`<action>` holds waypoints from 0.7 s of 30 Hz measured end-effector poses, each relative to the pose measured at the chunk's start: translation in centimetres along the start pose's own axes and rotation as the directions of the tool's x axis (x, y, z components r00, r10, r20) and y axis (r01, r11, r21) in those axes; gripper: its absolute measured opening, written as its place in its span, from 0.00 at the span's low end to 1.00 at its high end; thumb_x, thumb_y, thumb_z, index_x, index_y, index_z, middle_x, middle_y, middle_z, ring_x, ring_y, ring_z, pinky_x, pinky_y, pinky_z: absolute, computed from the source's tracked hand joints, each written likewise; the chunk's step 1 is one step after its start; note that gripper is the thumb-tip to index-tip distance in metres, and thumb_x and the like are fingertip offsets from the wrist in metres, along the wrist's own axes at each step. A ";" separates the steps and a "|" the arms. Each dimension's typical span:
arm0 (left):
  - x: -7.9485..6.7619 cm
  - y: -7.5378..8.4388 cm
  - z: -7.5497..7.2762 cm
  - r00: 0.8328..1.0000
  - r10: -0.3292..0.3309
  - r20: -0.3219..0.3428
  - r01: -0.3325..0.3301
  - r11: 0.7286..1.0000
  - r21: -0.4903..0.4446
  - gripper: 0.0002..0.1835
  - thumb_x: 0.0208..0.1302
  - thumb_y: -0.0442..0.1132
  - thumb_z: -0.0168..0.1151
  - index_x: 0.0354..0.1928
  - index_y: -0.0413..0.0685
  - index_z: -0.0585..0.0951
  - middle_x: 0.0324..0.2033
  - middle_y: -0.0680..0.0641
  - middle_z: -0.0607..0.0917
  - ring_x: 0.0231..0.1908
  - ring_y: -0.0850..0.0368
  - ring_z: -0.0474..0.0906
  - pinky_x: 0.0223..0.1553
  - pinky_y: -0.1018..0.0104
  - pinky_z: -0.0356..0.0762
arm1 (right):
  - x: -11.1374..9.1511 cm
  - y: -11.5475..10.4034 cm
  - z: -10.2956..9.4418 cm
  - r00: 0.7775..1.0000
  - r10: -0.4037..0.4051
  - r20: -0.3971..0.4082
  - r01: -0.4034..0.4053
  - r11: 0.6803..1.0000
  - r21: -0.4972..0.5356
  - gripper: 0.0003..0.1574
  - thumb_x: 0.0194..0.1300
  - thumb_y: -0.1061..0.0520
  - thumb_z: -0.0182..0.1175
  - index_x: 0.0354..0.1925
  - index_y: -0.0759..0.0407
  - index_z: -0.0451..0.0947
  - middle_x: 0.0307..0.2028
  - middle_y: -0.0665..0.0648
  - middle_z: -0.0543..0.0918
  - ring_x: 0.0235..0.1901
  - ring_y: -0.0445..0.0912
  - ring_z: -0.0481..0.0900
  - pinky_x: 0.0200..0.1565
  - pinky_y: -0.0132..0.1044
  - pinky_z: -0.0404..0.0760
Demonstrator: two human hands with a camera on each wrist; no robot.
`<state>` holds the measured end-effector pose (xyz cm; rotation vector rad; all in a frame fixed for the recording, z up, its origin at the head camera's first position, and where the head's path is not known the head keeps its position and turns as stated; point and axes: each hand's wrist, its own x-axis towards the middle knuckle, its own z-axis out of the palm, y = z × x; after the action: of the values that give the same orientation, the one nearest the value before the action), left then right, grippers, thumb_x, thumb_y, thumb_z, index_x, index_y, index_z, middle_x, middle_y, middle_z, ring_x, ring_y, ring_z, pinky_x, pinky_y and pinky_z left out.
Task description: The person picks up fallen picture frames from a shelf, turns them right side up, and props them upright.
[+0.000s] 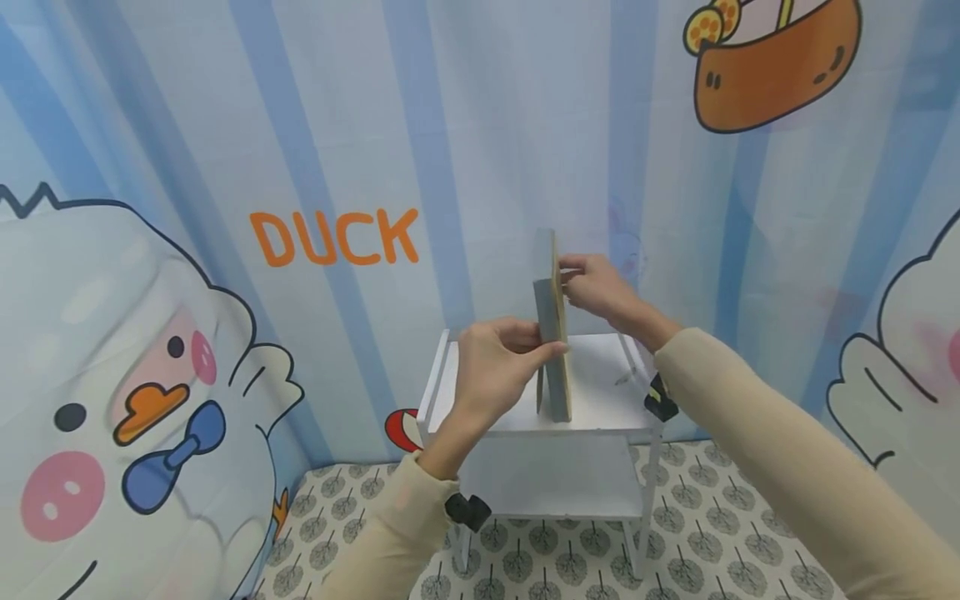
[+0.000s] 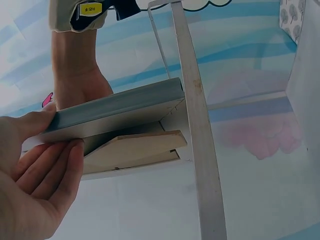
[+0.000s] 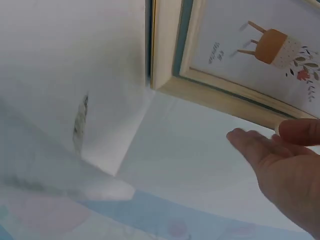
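A picture frame with a grey-blue side stands upright on the white table, seen nearly edge-on in the head view. Its face, in the right wrist view, has a cream and teal border around a drawing of an orange-and-dotted chair with flowers. My left hand pinches the near edge between thumb and fingers. In the left wrist view, a pale wooden flap angles out from the back. My right hand is at the far edge, thumb tip right at the border and fingers extended alongside.
The small white table has a lower shelf and pale side rails. Behind it hangs a blue-striped curtain with cartoon ducks and lettering. The floor has a tree-patterned covering. A grey mark shows on a white surface in the right wrist view.
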<state>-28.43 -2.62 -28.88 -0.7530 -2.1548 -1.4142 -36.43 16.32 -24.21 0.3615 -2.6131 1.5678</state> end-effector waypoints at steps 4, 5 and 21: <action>-0.1 0.2 0.1 1.000 -0.004 0.010 0.004 1.000 -0.003 0.13 0.58 0.43 0.81 0.42 0.47 0.93 0.35 0.47 0.95 0.35 0.60 0.93 0.41 0.64 0.90 | -0.9 -1.0 -0.9 1.000 -0.011 -0.019 0.007 0.983 -0.185 0.34 0.81 0.54 0.36 0.76 0.67 0.65 0.74 0.70 0.70 0.72 0.65 0.72 0.74 0.59 0.73; -0.1 0.2 0.1 1.000 -0.003 0.012 0.003 1.000 0.000 0.12 0.58 0.43 0.81 0.42 0.47 0.93 0.35 0.47 0.95 0.35 0.60 0.93 0.40 0.65 0.90 | -1.2 -1.3 -1.2 1.000 -0.018 -0.023 0.013 0.975 -0.221 0.35 0.83 0.51 0.33 0.77 0.66 0.64 0.75 0.70 0.70 0.72 0.65 0.71 0.74 0.60 0.72; 0.2 0.2 0.5 0.999 0.028 0.028 -0.027 0.999 -0.024 0.11 0.59 0.41 0.81 0.41 0.45 0.93 0.35 0.46 0.95 0.35 0.60 0.93 0.39 0.69 0.90 | -4.7 -6.4 -3.2 0.945 -0.219 0.244 0.326 0.714 -0.620 0.65 0.73 0.17 0.39 0.86 0.59 0.39 0.85 0.64 0.46 0.85 0.61 0.44 0.83 0.64 0.49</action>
<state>-28.45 -2.00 -28.81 -0.8129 -2.1439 -1.4253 -30.59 17.01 -17.98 0.7768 -2.8277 0.4785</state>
